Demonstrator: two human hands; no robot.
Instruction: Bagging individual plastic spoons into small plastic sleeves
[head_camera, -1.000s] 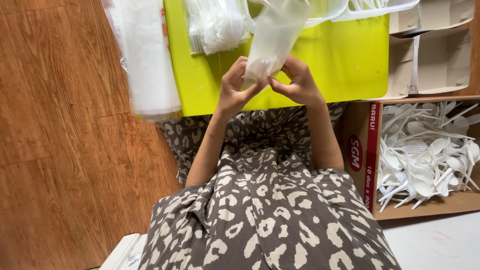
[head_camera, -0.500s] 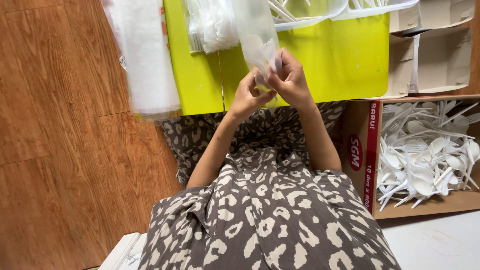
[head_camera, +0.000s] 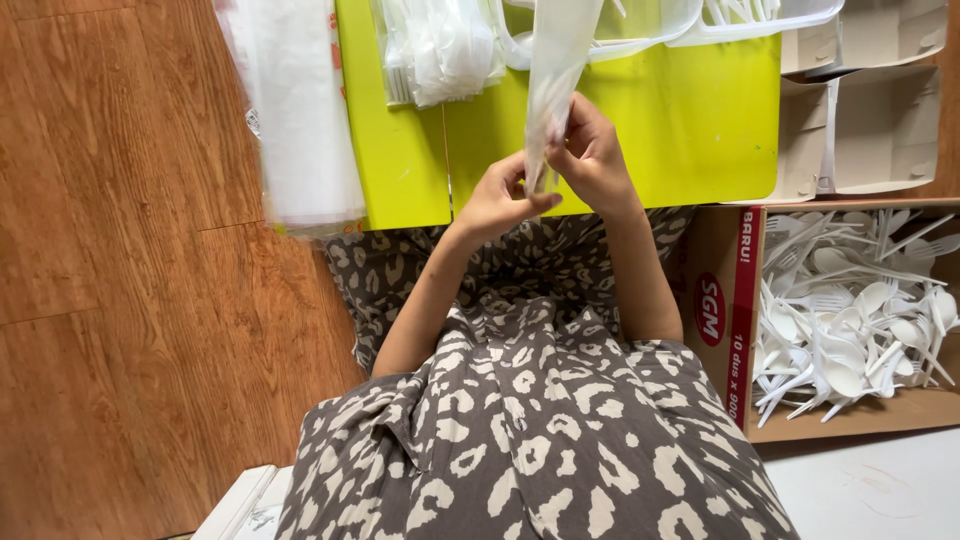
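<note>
A narrow clear plastic bag (head_camera: 556, 70) hangs upright over the yellow-green table (head_camera: 690, 130). Both hands pinch its lower end. My left hand (head_camera: 497, 198) holds the bag's bottom from the left, fingers closed on the film. My right hand (head_camera: 592, 155) grips it from the right, slightly higher. Both forearms rise from my lap, which is covered by a grey patterned dress (head_camera: 530, 420). What the bag contains cannot be seen.
A cardboard box (head_camera: 735, 300) of white plastic spoons and forks (head_camera: 850, 320) stands at my right. On the table lie packets of white cutlery (head_camera: 440, 45), clear trays (head_camera: 660, 20) and a stack of clear bags (head_camera: 300, 110). Beige cartons (head_camera: 880, 110) sit far right. Wooden floor (head_camera: 120, 300) lies left.
The bag has been pulled from wide and tilted into a narrow upright strip. My hands have closed together on its lower end and shifted slightly right.
</note>
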